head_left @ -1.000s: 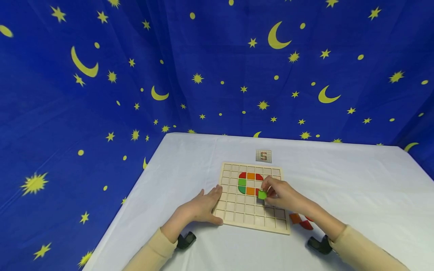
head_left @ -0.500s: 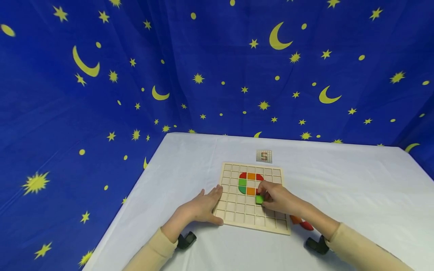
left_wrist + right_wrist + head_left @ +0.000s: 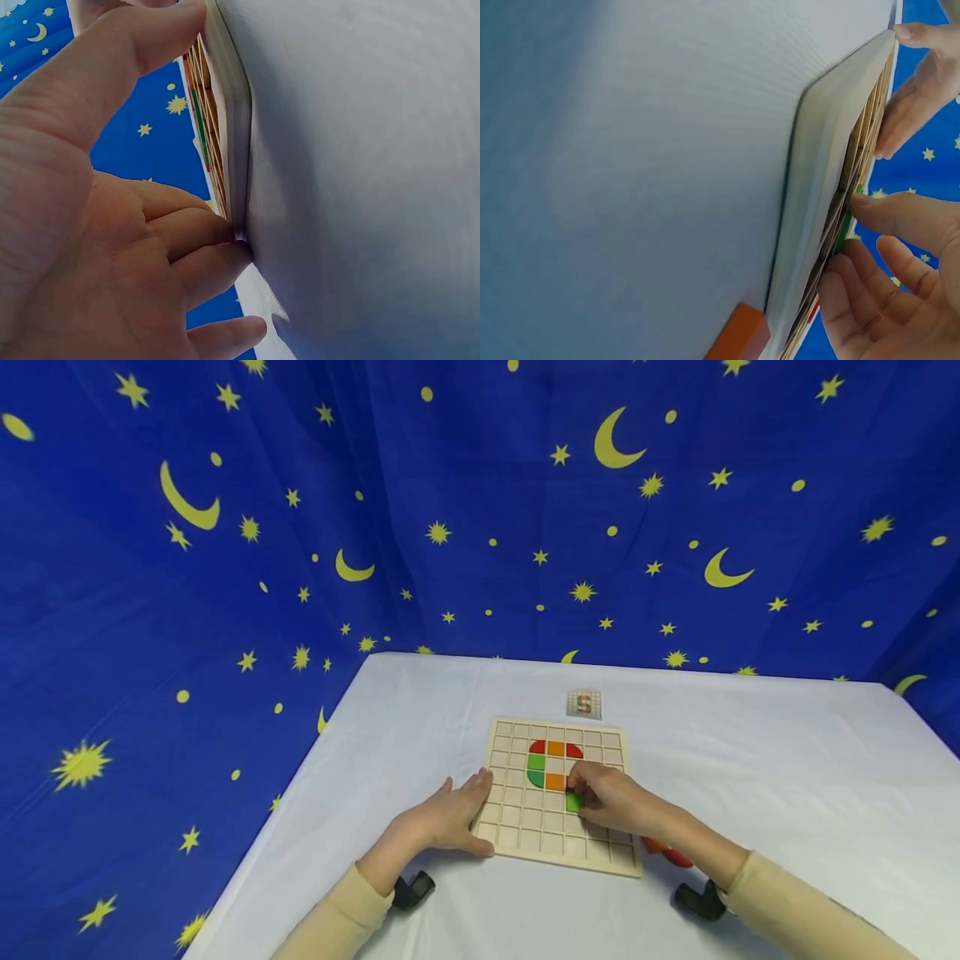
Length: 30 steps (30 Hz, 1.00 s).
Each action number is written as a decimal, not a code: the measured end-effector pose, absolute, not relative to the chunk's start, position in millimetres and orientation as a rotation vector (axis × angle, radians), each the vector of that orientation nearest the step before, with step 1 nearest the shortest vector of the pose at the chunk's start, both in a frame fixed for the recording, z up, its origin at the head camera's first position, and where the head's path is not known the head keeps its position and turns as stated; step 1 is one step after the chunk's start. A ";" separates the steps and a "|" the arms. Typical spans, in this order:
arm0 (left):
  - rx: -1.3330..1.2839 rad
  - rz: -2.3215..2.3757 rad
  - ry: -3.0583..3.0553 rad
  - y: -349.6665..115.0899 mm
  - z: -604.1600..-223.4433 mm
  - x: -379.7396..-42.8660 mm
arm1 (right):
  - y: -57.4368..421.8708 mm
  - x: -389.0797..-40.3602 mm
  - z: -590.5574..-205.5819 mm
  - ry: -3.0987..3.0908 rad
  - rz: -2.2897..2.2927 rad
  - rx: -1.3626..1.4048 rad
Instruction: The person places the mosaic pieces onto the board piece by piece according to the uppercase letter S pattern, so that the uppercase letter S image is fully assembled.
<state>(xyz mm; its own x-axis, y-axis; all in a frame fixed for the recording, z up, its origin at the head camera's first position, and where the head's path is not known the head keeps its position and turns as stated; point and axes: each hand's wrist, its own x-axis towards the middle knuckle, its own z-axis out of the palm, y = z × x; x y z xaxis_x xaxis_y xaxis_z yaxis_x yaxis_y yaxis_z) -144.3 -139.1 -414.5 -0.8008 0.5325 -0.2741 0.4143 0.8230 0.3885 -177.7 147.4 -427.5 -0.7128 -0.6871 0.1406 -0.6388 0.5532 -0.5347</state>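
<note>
A light wooden grid board (image 3: 512, 820) lies on the white cloth, with red, orange and green tiles forming a curved figure. Along its left edge rests my left hand (image 3: 447, 817), fingers spread; in the left wrist view the thumb and fingertips touch the rim. My right hand (image 3: 617, 797) is over the middle of the board, thumb and fingers pinching a light green square tile (image 3: 573, 802). That tile sits at a cell just below the figure. My fingers partly cover a red tile above it. In the right wrist view the thumb (image 3: 889, 212) meets the green tile's edge.
A small pattern card (image 3: 583, 704) with an S figure lies beyond the board. Right of the board, partly under my right forearm, are an orange tile (image 3: 654, 845) and a red tile (image 3: 678, 857). A blue star-patterned curtain (image 3: 480, 510) hangs behind the table.
My right hand has moved slightly left and down, bringing the green tile from a tilted hold above the board to flat at a cell. The left hand has stayed put.
</note>
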 end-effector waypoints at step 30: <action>0.703 0.437 2.634 -137.5 -415.6 -143.4 | 216.0 -164.3 -385.1 2.835 -0.904 -0.836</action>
<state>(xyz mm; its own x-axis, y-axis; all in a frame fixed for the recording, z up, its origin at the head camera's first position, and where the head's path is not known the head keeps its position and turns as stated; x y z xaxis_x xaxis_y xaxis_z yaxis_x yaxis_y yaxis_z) -143.4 -137.5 -415.6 -0.8034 0.5272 -0.2770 0.4095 0.8268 0.3857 -164.3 216.0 -385.1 -0.8524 -0.5107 0.1120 -0.4812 0.6826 -0.5500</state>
